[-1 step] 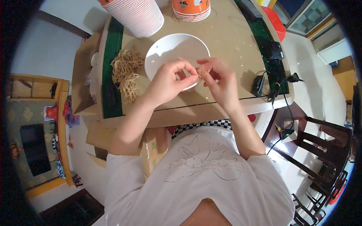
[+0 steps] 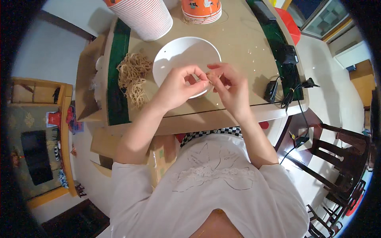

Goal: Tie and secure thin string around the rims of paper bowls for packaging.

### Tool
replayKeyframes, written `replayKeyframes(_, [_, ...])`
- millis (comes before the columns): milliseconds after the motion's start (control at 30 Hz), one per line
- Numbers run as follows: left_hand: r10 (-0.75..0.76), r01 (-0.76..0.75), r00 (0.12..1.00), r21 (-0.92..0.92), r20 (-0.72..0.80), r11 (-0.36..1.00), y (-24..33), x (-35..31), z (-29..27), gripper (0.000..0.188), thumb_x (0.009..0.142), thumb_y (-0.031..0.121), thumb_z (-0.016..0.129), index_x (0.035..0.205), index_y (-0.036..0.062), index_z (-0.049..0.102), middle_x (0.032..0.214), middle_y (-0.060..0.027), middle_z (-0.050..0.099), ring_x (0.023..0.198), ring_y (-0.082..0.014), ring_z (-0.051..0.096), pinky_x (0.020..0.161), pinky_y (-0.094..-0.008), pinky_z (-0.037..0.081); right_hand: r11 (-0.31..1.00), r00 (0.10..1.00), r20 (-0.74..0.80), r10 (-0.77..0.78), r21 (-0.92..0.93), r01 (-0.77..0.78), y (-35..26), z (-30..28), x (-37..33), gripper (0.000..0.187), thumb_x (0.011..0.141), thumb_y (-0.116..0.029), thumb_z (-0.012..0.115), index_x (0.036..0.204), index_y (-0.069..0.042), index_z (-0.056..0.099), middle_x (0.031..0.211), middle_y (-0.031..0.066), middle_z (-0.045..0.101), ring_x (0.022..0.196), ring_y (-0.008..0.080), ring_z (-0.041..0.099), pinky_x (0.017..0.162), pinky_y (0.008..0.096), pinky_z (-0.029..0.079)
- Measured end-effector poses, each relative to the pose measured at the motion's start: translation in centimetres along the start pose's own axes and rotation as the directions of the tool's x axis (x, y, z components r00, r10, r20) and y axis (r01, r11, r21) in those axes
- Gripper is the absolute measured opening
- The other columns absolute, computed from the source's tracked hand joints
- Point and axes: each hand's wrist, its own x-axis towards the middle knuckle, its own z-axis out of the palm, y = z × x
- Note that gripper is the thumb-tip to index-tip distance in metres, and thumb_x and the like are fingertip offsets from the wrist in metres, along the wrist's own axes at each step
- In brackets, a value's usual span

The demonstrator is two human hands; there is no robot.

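My left hand [image 2: 180, 85] is closed in a pinch, thumb and index fingertips together over the near right rim of a white bowl [image 2: 168, 55]. Right against it, my right hand [image 2: 232, 85] pinches too. Between the meeting fingertips shows a small tan bit [image 2: 209, 75]; it is mostly hidden, and I cannot make out its kind. Left of the bowl lies a tangled heap of tan string [image 2: 134, 75]. A few tiny dark specks show inside the bowl.
A tall tilted stack of paper cups [image 2: 143, 18] stands behind the bowl, and a shorter orange stack [image 2: 201, 11] at the back. Black adapters [image 2: 271, 91] and cables lie along the table's right edge. An open cardboard box [image 2: 89, 79] is at the left, a dark wooden chair [image 2: 341, 154] at the right.
My right hand's fingers have shifted very slightly at the pinch. Both hands stay together over the bowl's rim.
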Motion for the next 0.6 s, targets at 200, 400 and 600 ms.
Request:
replayKeyframes(200, [0.184, -0.173, 0.983, 0.324, -0.003, 0.93, 0.9, 0.0, 0.1, 0.011, 0.084, 0.01, 0.064, 0.087, -0.0007, 0.061, 0.082, -0.0059, 0.06, 0.063, -0.012, 0.054, 0.058, -0.0263, 0.044, 0.988, 0.997, -0.034, -0.066, -0.143, 0.061, -0.2, 0.0, -0.6, 0.006, 0.084, -0.004, 0.064, 0.09, -0.001, 0.064, 0.105, 0.0152, 0.062, 0.069, 0.0135, 0.062, 0.057, 0.0254, 0.049])
replayKeyframes(400, [-0.368, 0.419, 0.904, -0.275, 0.219, 0.865, 0.5, 1.2, -0.6, 0.014, 0.089, 0.014, 0.06, 0.088, -0.0002, 0.06, 0.077, -0.0027, 0.056, 0.062, -0.009, 0.052, 0.047, -0.0225, 0.037, 0.998, 0.999, -0.025, -0.022, -0.063, 0.02, -0.4, -0.2, -0.8, 0.009, 0.085, 0.001, 0.06, 0.093, 0.001, 0.064, 0.109, 0.0135, 0.061, 0.071, 0.0104, 0.061, 0.062, 0.0226, 0.05])
replayKeyframes(600, [-0.524, 0.684, 0.725, -0.559, 0.447, 0.469, -0.3, 2.0, -0.1, 0.012, 0.088, 0.011, 0.057, 0.089, -0.0001, 0.059, 0.082, -0.0056, 0.056, 0.061, -0.0089, 0.051, 0.041, -0.0199, 0.031, 0.982, 0.987, -0.13, -0.093, -0.176, 0.07, -0.2, 0.4, -1.6, 0.014, 0.081, 0.001, 0.065, 0.094, -0.002, 0.065, 0.107, 0.0142, 0.062, 0.079, 0.0191, 0.065, 0.066, 0.0278, 0.053])
